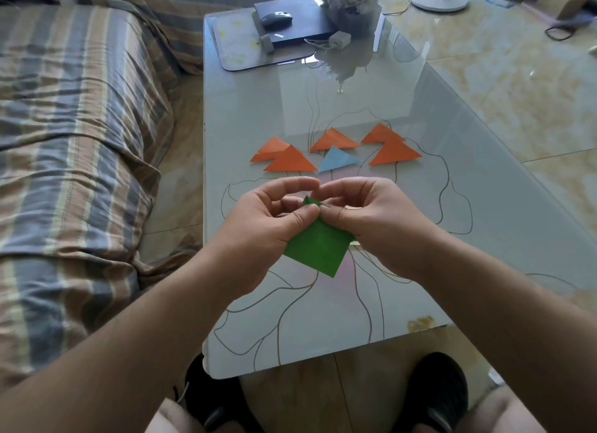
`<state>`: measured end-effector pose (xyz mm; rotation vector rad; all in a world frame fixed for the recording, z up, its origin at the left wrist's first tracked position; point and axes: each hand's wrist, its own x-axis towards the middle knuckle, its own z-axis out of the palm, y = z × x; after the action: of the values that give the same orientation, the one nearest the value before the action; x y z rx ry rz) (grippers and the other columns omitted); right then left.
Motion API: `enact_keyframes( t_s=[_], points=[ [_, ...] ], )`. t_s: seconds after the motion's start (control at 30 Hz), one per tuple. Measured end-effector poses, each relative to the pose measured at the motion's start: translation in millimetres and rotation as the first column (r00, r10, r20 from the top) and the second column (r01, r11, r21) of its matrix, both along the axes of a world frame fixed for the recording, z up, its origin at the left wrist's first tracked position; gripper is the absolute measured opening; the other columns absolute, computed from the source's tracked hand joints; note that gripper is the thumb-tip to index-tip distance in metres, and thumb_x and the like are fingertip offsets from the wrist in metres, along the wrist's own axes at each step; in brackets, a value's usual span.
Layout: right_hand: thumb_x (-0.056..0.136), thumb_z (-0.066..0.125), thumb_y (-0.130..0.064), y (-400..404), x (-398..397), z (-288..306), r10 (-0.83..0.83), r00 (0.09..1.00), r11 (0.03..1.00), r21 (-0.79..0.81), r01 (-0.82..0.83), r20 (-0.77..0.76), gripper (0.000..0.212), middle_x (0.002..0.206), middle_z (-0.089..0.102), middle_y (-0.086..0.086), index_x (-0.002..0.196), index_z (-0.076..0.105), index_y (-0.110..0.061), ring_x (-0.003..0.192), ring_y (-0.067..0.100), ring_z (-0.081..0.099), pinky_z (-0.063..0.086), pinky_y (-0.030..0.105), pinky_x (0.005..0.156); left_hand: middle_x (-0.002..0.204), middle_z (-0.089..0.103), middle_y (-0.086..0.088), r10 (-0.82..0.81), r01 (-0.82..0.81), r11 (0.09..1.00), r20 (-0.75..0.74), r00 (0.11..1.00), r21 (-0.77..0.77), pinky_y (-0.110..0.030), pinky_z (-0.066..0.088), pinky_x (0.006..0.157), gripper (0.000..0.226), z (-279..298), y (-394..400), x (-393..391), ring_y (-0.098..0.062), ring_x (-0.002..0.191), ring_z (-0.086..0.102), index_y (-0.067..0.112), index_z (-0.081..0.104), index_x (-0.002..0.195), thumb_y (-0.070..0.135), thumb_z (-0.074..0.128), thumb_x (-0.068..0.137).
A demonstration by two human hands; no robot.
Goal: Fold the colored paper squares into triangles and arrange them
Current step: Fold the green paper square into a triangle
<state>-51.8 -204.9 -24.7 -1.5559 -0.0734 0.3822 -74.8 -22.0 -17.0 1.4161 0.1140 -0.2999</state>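
Paper: green paper [318,250] is held above the tabletop's [452,187] middle, tilted, one corner pointing toward the near edge.
Left hand: left hand [265,225] pinches the paper's upper part between thumb and curled fingers.
Right hand: right hand [371,216] pinches the same upper part from the other side; both thumbs meet at a small folded tip.
Orange triangles: five orange triangles [290,162] lie flat in a loose row beyond the hands, two pairs overlapping.
Blue triangle: blue triangle [337,159] lies among them, near the row's middle.
Far edge: laptop [297,28] with mouse [276,19] on top, over a mat [239,49].
Left of table: striped sofa [71,125].
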Motion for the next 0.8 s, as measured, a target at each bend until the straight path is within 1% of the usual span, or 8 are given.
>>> enact_keyframes(
  t_s=[0.07, 0.17, 0.23, 0.33, 0.43, 0.57, 0.67, 0.8],
  points=[
    [0.092, 0.075, -0.006, -1.2, 1.1, 0.9, -0.015, 0.999, 1.0, -0.014, 0.015, 0.046, 0.01, 0.082, 0.067, 0.012, 0.094, 0.069, -0.014, 0.079, 0.024, 0.065, 0.055, 0.037, 0.075, 0.088, 0.076, -0.006, -0.001, 0.001, 1.0, -0.001, 1.0, -0.022, -0.041, 0.06, 0.089, 0.024, 1.5, -0.6, -0.6, -0.025, 0.089, 0.074, 0.015, 0.071, 0.114, 0.004, 0.065, 0.095],
    [0.093, 0.076, -0.009, -2.2, 2.1, 1.5, -0.012, 0.993, 0.999, -0.051, 0.018, 0.115, 0.013, 0.081, 0.064, 0.011, 0.087, 0.067, -0.017, 0.077, 0.022, 0.06, 0.051, 0.041, 0.073, 0.092, 0.077, -0.01, 0.012, -0.013, 0.998, -0.015, 1.0, -0.055, -0.036, 0.063, 0.082, 0.018, 2.5, -1.5, -0.3, -0.025, 0.088, 0.074, 0.014, 0.072, 0.109, 0.004, 0.065, 0.095],
    [0.093, 0.074, -0.008, -3.4, 2.1, 3.3, 0.014, 0.987, 0.996, -0.085, 0.0, 0.158, 0.013, 0.086, 0.067, 0.008, 0.088, 0.072, -0.019, 0.08, 0.021, 0.063, 0.057, 0.044, 0.078, 0.092, 0.077, -0.011, 0.025, -0.027, 0.997, -0.025, 0.999, -0.073, -0.032, 0.063, 0.075, 0.016, 2.8, -1.4, 0.2, -0.023, 0.085, 0.074, 0.012, 0.071, 0.107, 0.004, 0.065, 0.095],
    [0.087, 0.076, -0.012, -4.8, 0.2, 5.9, 0.05, 0.986, 0.993, -0.113, -0.032, 0.16, 0.01, 0.099, 0.074, 0.009, 0.09, 0.077, -0.021, 0.092, 0.027, 0.072, 0.062, 0.054, 0.087, 0.094, 0.078, -0.011, 0.056, -0.058, 0.996, -0.028, 0.998, -0.067, -0.032, 0.063, 0.077, 0.014, 2.1, -1.3, 0.9, -0.024, 0.086, 0.075, 0.01, 0.07, 0.106, 0.007, 0.067, 0.093],
    [0.079, 0.083, -0.032, -4.4, -1.4, 5.4, 0.046, 0.982, 0.982, -0.187, -0.011, 0.186, 0.016, 0.1, 0.073, 0.008, 0.092, 0.077, -0.024, 0.096, 0.031, 0.073, 0.062, 0.057, 0.082, 0.096, 0.078, -0.012, 0.08, -0.082, 0.994, -0.024, 0.997, -0.078, -0.032, 0.063, 0.078, 0.025, 2.3, -1.1, 0.8, -0.026, 0.091, 0.076, 0.009, 0.071, 0.105, 0.017, 0.073, 0.08],
    [0.085, 0.085, -0.026, -4.0, -0.9, 5.9, 0.013, 0.982, 0.986, -0.168, 0.019, 0.191, 0.009, 0.098, 0.074, 0.011, 0.087, 0.078, -0.021, 0.092, 0.035, 0.074, 0.062, 0.06, 0.078, 0.099, 0.078, -0.015, 0.086, -0.088, 0.992, -0.023, 0.996, -0.09, -0.033, 0.063, 0.08, 0.034, 2.7, -1.2, 0.0, -0.029, 0.096, 0.077, 0.006, 0.072, 0.104, 0.02, 0.073, 0.073],
    [0.085, 0.085, -0.024, -4.0, 0.9, 5.7, 0.024, 0.975, 0.983, -0.182, 0.017, 0.221, 0.006, 0.098, 0.073, 0.002, 0.083, 0.08, -0.021, 0.093, 0.025, 0.074, 0.063, 0.05, 0.083, 0.096, 0.079, -0.014, 0.094, -0.096, 0.99, -0.026, 0.995, -0.101, -0.032, 0.063, 0.08, 0.03, 2.2, -1.6, 0.6, -0.027, 0.094, 0.077, 0.006, 0.074, 0.101, 0.018, 0.073, 0.073],
    [0.085, 0.084, -0.017, -4.8, 1.3, 8.5, 0.067, 0.971, 0.98, -0.199, -0.02, 0.23, 0.004, 0.099, 0.07, -0.001, 0.085, 0.08, -0.018, 0.088, 0.011, 0.071, 0.06, 0.028, 0.077, 0.094, 0.079, -0.012, 0.103, -0.105, 0.99, -0.018, 0.994, -0.097, -0.031, 0.063, 0.079, 0.027, 1.8, -1.3, 1.7, -0.024, 0.089, 0.076, 0.008, 0.076, 0.099, 0.018, 0.074, 0.074]
  ],
)
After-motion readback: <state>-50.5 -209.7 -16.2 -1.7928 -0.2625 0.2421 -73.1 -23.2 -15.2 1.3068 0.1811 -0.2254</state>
